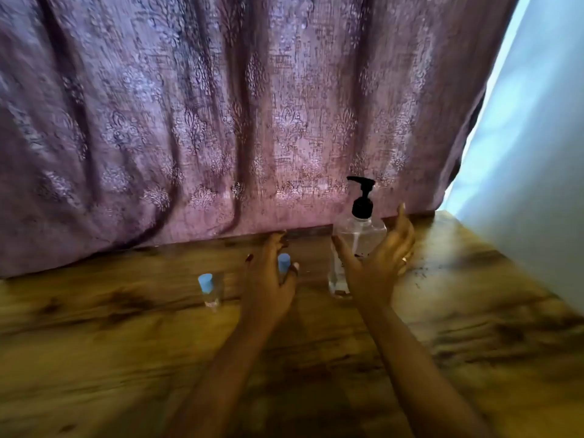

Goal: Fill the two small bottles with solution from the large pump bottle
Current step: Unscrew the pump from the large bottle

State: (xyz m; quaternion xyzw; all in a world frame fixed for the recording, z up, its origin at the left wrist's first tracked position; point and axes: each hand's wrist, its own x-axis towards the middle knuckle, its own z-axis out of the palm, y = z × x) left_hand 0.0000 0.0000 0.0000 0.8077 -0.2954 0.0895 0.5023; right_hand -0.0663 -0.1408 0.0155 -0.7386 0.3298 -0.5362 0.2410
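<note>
While both small bottles stand upright on the tabletop (pixel 126 343), the left small bottle (pixel 210 290) shows a blue cap and a clear body whose fill is too blurred to judge. Only the blue cap of the second small bottle (pixel 283 262) shows; the left hand (pixel 268 279) hides the rest, fingers spread loosely around it, grasping nothing. To the right, by the curtain (pixel 221 105), the large pump bottle (pixel 360 232) holds clear liquid, upright, nozzle pointing left. The right hand (pixel 379 260) cups open beside it, covering its lower right.
</note>
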